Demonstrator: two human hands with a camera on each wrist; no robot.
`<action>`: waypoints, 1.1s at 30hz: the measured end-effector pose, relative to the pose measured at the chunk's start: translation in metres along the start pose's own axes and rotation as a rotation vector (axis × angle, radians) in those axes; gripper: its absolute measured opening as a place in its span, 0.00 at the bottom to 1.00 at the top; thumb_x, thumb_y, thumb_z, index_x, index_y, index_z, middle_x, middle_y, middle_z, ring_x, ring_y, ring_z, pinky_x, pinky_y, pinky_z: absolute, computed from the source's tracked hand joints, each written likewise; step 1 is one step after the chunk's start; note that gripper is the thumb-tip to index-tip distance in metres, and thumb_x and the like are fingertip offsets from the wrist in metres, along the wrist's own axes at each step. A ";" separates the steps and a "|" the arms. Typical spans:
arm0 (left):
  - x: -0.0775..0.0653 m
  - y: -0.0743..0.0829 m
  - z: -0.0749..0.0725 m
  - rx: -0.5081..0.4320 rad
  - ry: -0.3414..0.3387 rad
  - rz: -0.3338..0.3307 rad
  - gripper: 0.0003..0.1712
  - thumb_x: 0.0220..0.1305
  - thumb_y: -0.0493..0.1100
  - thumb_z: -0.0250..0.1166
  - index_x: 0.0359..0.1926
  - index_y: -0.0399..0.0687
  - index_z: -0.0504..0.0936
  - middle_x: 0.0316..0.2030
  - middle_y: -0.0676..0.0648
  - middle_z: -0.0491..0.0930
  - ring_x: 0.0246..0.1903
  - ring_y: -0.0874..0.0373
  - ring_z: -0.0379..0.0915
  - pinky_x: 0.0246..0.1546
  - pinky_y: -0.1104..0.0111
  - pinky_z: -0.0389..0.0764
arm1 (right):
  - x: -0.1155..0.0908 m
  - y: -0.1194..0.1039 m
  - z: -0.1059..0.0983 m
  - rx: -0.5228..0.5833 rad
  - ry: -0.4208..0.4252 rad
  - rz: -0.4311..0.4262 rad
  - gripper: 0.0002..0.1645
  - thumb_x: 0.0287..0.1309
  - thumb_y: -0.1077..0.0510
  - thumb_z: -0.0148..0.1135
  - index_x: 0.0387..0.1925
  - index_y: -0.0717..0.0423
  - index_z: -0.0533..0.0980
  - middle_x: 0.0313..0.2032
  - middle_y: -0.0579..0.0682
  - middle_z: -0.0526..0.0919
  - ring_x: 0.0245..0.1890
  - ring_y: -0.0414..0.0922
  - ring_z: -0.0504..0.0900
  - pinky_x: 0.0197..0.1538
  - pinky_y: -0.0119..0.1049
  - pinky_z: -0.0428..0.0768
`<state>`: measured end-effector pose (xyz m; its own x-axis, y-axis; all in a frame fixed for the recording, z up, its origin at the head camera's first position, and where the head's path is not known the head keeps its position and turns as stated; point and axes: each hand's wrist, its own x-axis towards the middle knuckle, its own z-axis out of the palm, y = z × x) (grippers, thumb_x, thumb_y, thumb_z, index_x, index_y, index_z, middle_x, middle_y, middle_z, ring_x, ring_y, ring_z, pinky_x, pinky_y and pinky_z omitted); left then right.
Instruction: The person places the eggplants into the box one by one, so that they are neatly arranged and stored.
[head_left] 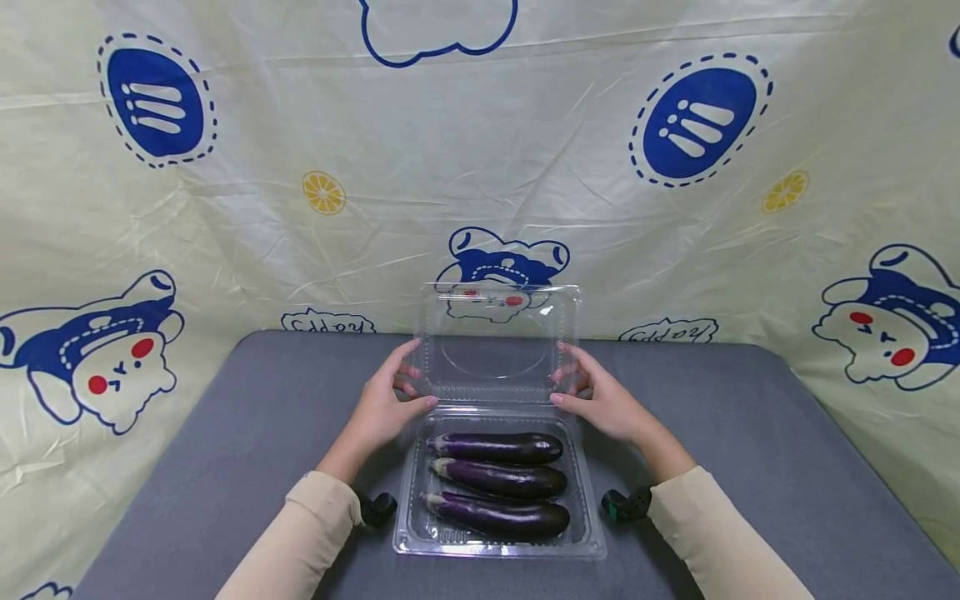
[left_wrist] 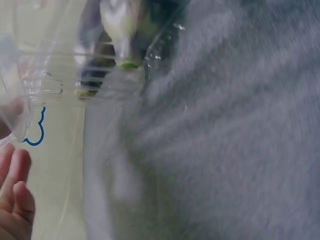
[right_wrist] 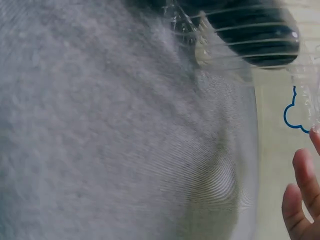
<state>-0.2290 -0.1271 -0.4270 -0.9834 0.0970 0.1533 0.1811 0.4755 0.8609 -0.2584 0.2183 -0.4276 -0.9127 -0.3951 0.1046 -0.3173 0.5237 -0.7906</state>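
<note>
A clear plastic clamshell box (head_left: pixel 499 550) lies on the table with its lid (head_left: pixel 491 387) raised nearly upright at the back. Inside the base, three dark purple eggplants (head_left: pixel 498 481) lie side by side, stem ends to the left. My left hand (head_left: pixel 384 408) holds the lid's left edge, thumb near the hinge and fingers spread up the side. On the opposite edge, my right hand (head_left: pixel 606 405) grips the lid in the same way. Fingertips (left_wrist: pixel 22 167) show beside the clear plastic in the left wrist view; in the right wrist view, fingers (right_wrist: pixel 305 175) stand below the plastic edge.
The box sits on a grey cloth-covered table (head_left: pixel 225 467). Behind it hangs a pale printed sheet (head_left: pixel 255 108) with blue cartoon figures and orange slices. Dark wrist devices (head_left: pixel 627 505) sit at both sleeve cuffs, beside the box.
</note>
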 end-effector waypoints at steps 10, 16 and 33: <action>0.000 0.011 -0.003 0.150 0.046 0.128 0.61 0.51 0.34 0.76 0.77 0.68 0.48 0.41 0.48 0.75 0.33 0.57 0.71 0.35 0.63 0.74 | -0.001 -0.009 -0.004 -0.087 0.080 -0.063 0.48 0.60 0.57 0.69 0.75 0.45 0.53 0.54 0.56 0.79 0.38 0.45 0.79 0.37 0.37 0.77; -0.006 0.009 -0.006 0.214 0.053 0.188 0.58 0.55 0.35 0.74 0.76 0.67 0.49 0.40 0.50 0.78 0.32 0.59 0.71 0.33 0.65 0.73 | -0.008 -0.007 -0.002 -0.134 0.128 -0.106 0.45 0.60 0.58 0.69 0.74 0.44 0.57 0.54 0.55 0.80 0.37 0.43 0.82 0.36 0.35 0.78; -0.034 0.012 -0.034 0.145 -0.037 0.344 0.45 0.48 0.56 0.78 0.66 0.53 0.72 0.48 0.49 0.80 0.40 0.57 0.74 0.33 0.65 0.75 | -0.039 -0.020 -0.008 -0.269 0.189 -0.191 0.23 0.58 0.61 0.70 0.56 0.52 0.77 0.51 0.50 0.81 0.41 0.40 0.79 0.40 0.38 0.79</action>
<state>-0.1942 -0.1545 -0.4049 -0.8640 0.3035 0.4018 0.5035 0.5278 0.6841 -0.2186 0.2299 -0.4111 -0.8541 -0.3718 0.3636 -0.5194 0.6437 -0.5621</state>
